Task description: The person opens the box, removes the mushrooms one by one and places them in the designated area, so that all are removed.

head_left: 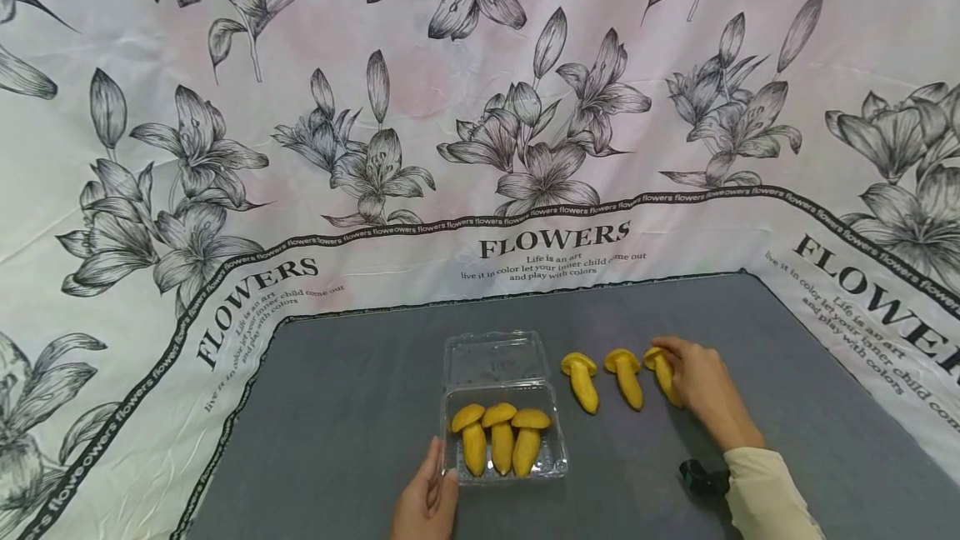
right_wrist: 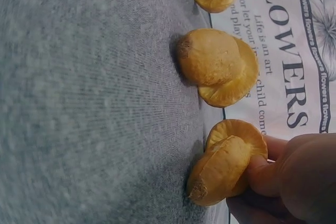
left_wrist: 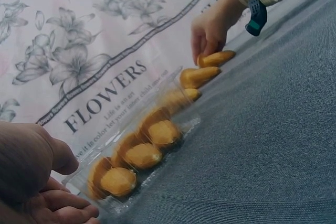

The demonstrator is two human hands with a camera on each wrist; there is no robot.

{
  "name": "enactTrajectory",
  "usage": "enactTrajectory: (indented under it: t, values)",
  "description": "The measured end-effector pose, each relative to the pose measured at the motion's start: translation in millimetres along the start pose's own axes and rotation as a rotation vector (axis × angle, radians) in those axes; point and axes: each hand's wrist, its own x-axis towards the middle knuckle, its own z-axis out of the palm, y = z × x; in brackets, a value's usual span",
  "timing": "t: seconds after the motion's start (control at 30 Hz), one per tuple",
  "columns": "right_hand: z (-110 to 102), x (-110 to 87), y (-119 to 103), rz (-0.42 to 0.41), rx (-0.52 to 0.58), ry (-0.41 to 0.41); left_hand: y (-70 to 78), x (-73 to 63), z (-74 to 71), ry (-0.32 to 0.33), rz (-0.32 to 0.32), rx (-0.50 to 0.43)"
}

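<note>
My right hand (head_left: pixel 705 390) pinches a yellow mushroom (right_wrist: pixel 223 166) near its cap, thumb and fingers at the cap's side. This mushroom is the rightmost of three in a row on the grey surface; the middle mushroom (head_left: pixel 625 377) and the left mushroom (head_left: pixel 581 382) lie beside it, caps away from me. Left of the row, a clear plastic box (head_left: pixel 558 465) stands with its lid (head_left: pixel 495 359) folded back. Three more mushrooms (head_left: pixel 501 440) lie side by side inside. My left hand (head_left: pixel 427 498) holds the box's near left corner between thumb and fingers.
A grey cloth (head_left: pixel 337 423) covers the work surface. Behind and at both sides hangs a white flower-printed curtain (head_left: pixel 405 265) with black lettering. On the right wrist sits a dark band-like device (head_left: pixel 703 478), beside a cream sleeve (head_left: pixel 768 490).
</note>
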Motion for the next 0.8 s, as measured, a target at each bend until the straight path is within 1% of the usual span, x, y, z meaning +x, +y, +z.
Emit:
enactTrajectory:
  t: [0.27,0.4,0.57,0.8]
  values:
    - [0.2,-3.2,1.3,0.005,0.018,-0.023,-1.0,-1.7,1.0,0.007,0.027,0.005]
    - [-1.8,-4.6,0.3,-0.006,0.013,-0.014,-1.7,-2.2,1.3,0.019,0.027,0.013]
    - [-7.6,-5.2,-1.3,-0.017,0.010,0.004,-0.7,-1.8,1.4,0.021,0.024,0.003]
    - [-15.7,-6.2,-7.6,-0.019,0.031,0.015,-0.4,-1.1,1.2,0.025,0.022,-0.003]
